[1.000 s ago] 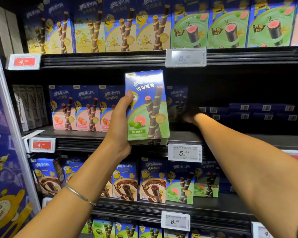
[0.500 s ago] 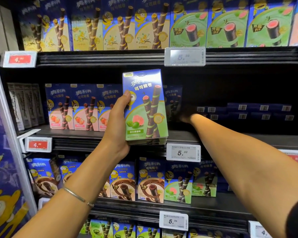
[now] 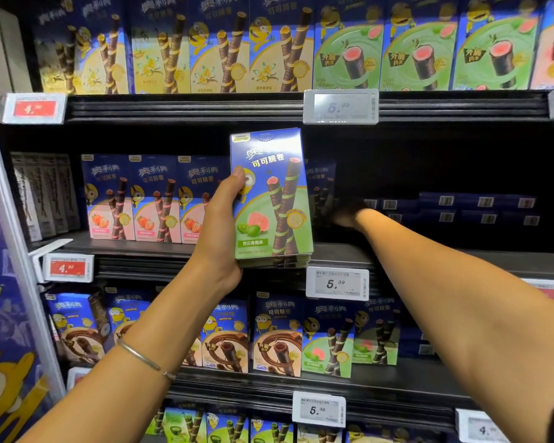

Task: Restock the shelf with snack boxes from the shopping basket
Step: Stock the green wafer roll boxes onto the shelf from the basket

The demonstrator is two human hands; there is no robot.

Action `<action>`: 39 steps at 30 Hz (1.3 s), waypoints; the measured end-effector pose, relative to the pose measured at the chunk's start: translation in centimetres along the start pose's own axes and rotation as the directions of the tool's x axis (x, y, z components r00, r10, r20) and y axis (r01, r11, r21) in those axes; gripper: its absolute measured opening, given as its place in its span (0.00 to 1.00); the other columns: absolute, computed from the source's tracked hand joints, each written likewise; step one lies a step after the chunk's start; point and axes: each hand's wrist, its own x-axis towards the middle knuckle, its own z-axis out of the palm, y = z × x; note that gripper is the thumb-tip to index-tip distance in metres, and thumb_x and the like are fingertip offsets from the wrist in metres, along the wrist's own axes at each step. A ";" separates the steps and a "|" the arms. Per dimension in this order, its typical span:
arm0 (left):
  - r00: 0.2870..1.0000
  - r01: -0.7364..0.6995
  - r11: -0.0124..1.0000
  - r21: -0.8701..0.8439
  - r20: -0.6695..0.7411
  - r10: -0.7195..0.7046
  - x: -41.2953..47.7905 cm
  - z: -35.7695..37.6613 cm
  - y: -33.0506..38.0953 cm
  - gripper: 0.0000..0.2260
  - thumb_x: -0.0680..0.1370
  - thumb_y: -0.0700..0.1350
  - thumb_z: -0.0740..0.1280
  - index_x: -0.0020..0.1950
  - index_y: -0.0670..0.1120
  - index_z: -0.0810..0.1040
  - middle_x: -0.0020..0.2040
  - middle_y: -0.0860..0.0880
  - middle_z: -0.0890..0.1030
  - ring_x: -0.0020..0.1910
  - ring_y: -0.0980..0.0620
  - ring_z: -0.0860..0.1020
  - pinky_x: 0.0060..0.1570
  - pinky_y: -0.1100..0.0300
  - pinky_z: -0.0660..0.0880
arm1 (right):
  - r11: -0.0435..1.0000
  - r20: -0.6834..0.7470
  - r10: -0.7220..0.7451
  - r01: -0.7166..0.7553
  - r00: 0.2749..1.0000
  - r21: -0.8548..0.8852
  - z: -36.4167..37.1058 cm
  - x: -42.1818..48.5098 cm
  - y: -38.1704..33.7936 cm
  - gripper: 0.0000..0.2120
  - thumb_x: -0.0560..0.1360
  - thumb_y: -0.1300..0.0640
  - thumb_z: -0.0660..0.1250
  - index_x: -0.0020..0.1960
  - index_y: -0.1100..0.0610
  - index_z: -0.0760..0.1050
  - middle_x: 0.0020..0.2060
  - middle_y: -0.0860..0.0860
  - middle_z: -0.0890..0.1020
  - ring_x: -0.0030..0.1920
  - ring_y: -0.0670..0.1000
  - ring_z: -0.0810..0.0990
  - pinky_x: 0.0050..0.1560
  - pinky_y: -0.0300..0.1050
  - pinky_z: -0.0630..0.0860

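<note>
My left hand point(image 3: 219, 231) grips a small stack of blue-and-green guava wafer-roll boxes point(image 3: 271, 196) upright, in front of the middle shelf point(image 3: 429, 257). My right hand point(image 3: 347, 215) reaches deep into the dark back of that shelf, beside an upright blue box point(image 3: 322, 183) standing there. Its fingers are lost in shadow, so I cannot tell whether they hold anything. The shopping basket is out of view.
Pink strawberry boxes point(image 3: 155, 199) stand left on the middle shelf. Flat blue boxes point(image 3: 477, 207) lie stacked at its back right. Yellow and green boxes fill the shelf above, chocolate boxes point(image 3: 279, 337) the one below. Price tags point(image 3: 338, 284) hang on the shelf edges.
The stack in my left hand stays nearly where it was. My right hand has shifted slightly at the back of the shelf. The view has drifted a little.
</note>
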 end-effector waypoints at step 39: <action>0.955 -0.063 0.946 0.317 -0.256 0.149 2.2 0.5 -0.2 0.19 0.83 0.60 0.67 0.65 0.47 0.76 0.51 0.50 0.88 0.44 0.54 0.88 0.39 0.55 0.84 | 0.831 -0.211 0.244 -0.092 0.947 0.549 -5.3 -8.2 6.8 0.16 0.73 0.65 0.71 0.60 0.67 0.79 0.57 0.62 0.82 0.59 0.62 0.82 0.59 0.57 0.81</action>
